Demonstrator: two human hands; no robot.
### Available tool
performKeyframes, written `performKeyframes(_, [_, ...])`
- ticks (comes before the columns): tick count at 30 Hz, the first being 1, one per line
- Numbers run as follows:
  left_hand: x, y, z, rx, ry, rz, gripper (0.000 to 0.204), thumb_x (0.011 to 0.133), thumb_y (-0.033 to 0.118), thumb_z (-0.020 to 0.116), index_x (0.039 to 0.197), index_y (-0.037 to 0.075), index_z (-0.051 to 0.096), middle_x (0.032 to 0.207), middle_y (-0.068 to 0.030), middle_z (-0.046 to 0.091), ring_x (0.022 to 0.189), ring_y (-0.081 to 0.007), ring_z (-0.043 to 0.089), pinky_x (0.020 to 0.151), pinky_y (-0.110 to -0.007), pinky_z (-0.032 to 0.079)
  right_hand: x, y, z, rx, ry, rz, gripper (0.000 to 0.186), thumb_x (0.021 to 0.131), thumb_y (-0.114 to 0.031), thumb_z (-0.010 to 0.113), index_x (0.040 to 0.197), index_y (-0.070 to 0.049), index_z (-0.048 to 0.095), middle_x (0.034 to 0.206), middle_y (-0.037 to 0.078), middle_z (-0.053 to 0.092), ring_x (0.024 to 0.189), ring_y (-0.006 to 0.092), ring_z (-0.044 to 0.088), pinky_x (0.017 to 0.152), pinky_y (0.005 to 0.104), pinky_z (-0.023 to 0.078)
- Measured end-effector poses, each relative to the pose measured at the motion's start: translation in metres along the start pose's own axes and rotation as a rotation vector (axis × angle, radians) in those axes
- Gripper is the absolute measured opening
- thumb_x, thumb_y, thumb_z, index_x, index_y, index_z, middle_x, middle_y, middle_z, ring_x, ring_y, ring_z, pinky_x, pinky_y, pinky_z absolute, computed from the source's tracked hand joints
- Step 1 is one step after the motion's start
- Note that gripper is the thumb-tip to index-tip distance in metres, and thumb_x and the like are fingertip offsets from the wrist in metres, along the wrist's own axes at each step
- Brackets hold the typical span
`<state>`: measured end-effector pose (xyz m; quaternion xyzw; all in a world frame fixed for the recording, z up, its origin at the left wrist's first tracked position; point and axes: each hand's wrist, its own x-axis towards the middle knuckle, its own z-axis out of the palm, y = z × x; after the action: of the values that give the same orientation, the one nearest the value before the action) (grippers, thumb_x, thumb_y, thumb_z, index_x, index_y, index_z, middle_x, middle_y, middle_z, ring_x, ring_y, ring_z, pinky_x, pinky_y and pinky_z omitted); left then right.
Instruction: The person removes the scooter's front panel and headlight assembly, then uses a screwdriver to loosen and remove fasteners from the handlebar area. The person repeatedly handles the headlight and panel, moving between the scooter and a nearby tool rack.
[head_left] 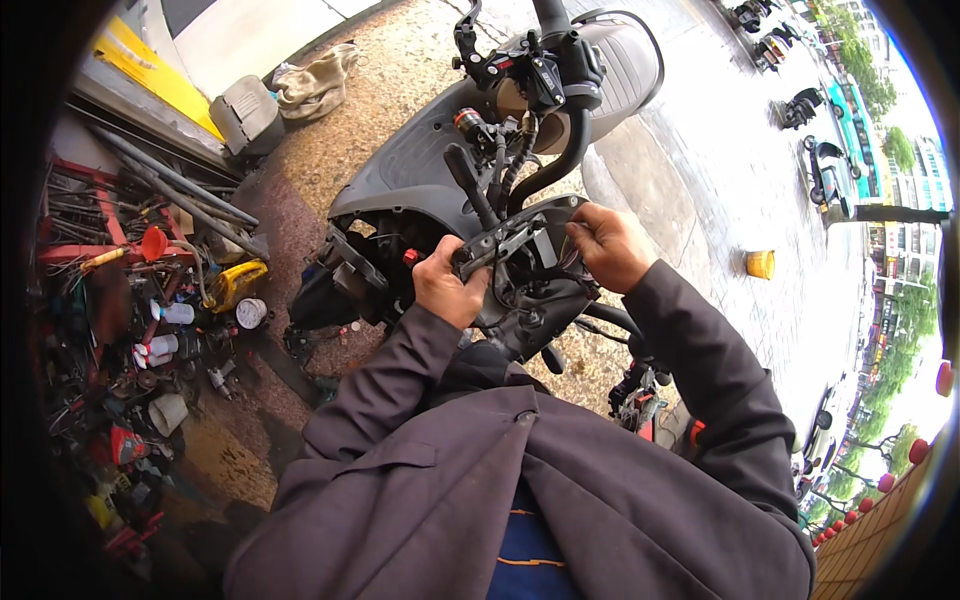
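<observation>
A grey scooter (pixel 405 170) stands in front of me, its front opened up so that cables and inner parts show. Between my two hands is a dark, curved part (pixel 513 238) with a metal-grey strip and wires along it, which looks like a front cover or lamp housing. My left hand (pixel 447 284) pinches its left end with thumb and fingers. At the right end, my right hand (pixel 612 248) grips the upper edge, fingertips partly hidden behind it. Just beyond rise the black handlebar (pixel 577 140) and a brake lever assembly (pixel 510 65). Wires hang below the part.
Left of me lies a clutter of tools around a red rack (pixel 85 255), with a yellow jug (pixel 237 285) and a white tub (pixel 251 313). A grey box (pixel 246 115) and a cloth (pixel 315 82) lie farther off. A yellow bucket (pixel 760 264) stands on the pavement at right.
</observation>
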<state>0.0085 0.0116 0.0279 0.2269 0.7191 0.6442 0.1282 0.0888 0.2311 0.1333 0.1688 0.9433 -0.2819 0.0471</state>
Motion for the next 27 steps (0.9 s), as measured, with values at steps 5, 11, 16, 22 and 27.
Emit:
performKeyframes(5, [0.0, -0.001, 0.001, -0.02, 0.007, 0.0, 0.019, 0.074, -0.004, 0.071, 0.085, 0.003, 0.057, 0.07, -0.0048, 0.064, 0.065, -0.0082, 0.059, 0.063, -0.026, 0.048, -0.005, -0.007, 0.005, 0.863, -0.076, 0.505, 0.021, 0.096, -0.021, 0.063, 0.084, -0.003, 0.058, 0.061, 0.002, 0.052, 0.051, 0.0141, 0.05, 0.046, 0.0318, 0.04])
performKeyframes(11, [0.0, -0.003, 0.002, -0.089, -0.003, 0.014, 0.018, 0.075, -0.004, 0.07, 0.086, 0.002, 0.057, 0.072, -0.0033, 0.064, 0.066, -0.0071, 0.058, 0.064, -0.026, 0.048, -0.02, -0.031, 0.006, 1.305, 0.085, 0.729, 0.022, 0.102, -0.025, 0.055, 0.093, -0.005, 0.053, 0.062, -0.004, 0.038, 0.046, 0.0055, 0.03, 0.04, 0.0231, 0.027])
performKeyframes(16, [0.0, -0.001, 0.003, -0.064, 0.013, 0.0, 0.021, 0.074, -0.002, 0.072, 0.085, 0.003, 0.055, 0.069, -0.007, 0.065, 0.062, -0.0134, 0.063, 0.062, -0.028, 0.05, -0.022, -0.022, 0.008, 0.639, 0.232, 0.265, 0.019, 0.099, -0.017, 0.058, 0.09, -0.001, 0.059, 0.064, 0.006, 0.056, 0.053, 0.016, 0.055, 0.049, 0.0354, 0.044])
performKeyframes(22, [0.0, 0.0, 0.0, -0.042, -0.035, -0.028, 0.018, 0.075, -0.003, 0.07, 0.086, 0.002, 0.057, 0.072, -0.0028, 0.064, 0.065, -0.0078, 0.057, 0.064, -0.025, 0.048, -0.015, -0.005, -0.006, -0.009, 0.194, -0.135, 0.01, 0.089, -0.009, 0.067, 0.097, -0.003, 0.067, 0.075, 0.022, 0.063, 0.068, 0.0398, 0.064, 0.061, 0.0411, 0.05])
performKeyframes(27, [0.0, 0.001, -0.001, -0.086, -0.044, -0.058, 0.017, 0.076, -0.003, 0.07, 0.086, 0.003, 0.058, 0.072, -0.0021, 0.063, 0.065, -0.0069, 0.055, 0.064, -0.025, 0.047, -0.009, 0.004, -0.012, -0.053, 0.115, -0.181, 0.01, 0.088, -0.007, 0.066, 0.097, -0.002, 0.067, 0.079, 0.02, 0.065, 0.073, 0.0385, 0.065, 0.064, 0.0412, 0.051])
